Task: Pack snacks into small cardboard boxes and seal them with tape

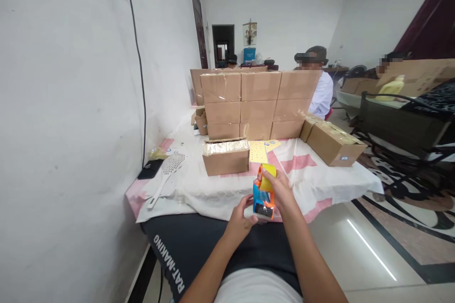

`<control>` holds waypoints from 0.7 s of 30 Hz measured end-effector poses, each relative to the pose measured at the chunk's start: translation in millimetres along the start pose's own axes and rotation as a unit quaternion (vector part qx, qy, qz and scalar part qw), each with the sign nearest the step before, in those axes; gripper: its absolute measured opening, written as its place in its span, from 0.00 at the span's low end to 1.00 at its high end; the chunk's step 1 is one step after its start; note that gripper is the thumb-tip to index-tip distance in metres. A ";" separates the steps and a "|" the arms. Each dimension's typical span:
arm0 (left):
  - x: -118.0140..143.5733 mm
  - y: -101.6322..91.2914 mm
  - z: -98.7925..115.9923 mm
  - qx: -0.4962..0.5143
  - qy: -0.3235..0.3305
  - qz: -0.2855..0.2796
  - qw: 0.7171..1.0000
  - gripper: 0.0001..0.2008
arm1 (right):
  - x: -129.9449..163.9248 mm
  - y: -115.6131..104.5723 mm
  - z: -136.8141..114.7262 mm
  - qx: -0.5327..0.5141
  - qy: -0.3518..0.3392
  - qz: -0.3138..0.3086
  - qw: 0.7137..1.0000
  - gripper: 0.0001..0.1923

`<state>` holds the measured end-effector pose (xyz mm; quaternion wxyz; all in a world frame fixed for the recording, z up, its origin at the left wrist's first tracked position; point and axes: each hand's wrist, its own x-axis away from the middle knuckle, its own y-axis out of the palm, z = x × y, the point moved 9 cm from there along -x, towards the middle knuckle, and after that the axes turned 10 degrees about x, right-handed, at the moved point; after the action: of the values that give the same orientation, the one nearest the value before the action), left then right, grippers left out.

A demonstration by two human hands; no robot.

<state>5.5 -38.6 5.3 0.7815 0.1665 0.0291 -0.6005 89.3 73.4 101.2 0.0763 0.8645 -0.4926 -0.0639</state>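
Bright item (257, 195) at front edge of worktop (199, 194), right of middle: right hand (280, 187) closed round yellow top, left hand (242, 216) gripping lower end. Box (226, 163) just left, farther in; yellow sheets (258, 150) beside it. Box wall (258, 104) partly hides person (323, 91) beyond. Long boxes (329, 144) near right edge; skimmer (173, 164) toward front left corner

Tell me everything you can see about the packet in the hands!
The packet is blue, orange and yellow, dark near the bottom. It looks shiny, like plastic. It's held roughly upright by the near edge of the table, right hand gripping the yellow top, left hand at the lower left. I can't tell what's inside.
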 end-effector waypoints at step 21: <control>14.0 23.0 -1.3 -0.027 -0.107 -0.065 0.992 0.12 | 12.7 -4.7 16.8 -0.068 0.045 -0.012 0.997 0.16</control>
<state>31.4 -46.0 5.8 0.7438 0.0775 -0.0279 -0.6633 96.5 63.7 83.3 0.1565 0.8650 -0.4731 -0.0592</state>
